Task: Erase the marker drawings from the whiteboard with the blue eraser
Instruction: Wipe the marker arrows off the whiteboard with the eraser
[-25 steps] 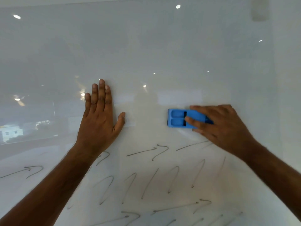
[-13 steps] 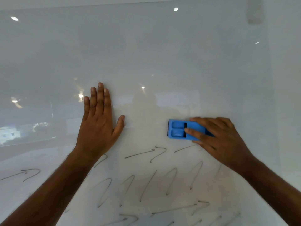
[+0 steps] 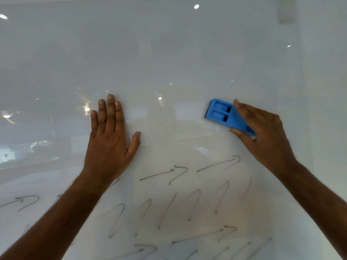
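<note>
A glossy whiteboard (image 3: 169, 53) fills the view. Its lower half carries grey marker drawings (image 3: 187, 203): arrows and long hooked strokes in rows. My right hand (image 3: 262, 134) grips the blue eraser (image 3: 223, 115) against the board, tilted, just above the topmost arrows. The eraser's far end shows two recessed pockets; its near end is hidden under my fingers. My left hand (image 3: 110, 139) lies flat on the board to the left, fingers together and pointing up, holding nothing. My left forearm covers some strokes at the lower left.
The upper half of the whiteboard is blank, with reflections of ceiling lights (image 3: 196, 6) and a bright window scene (image 3: 7, 154) at the left. The board's right edge (image 3: 304, 91) meets a plain wall.
My right hand slid the eraser down toward the arrows, then back up and to the right, tilting it. An arrow formerly under my hand is now uncovered. My left hand stayed put.
</note>
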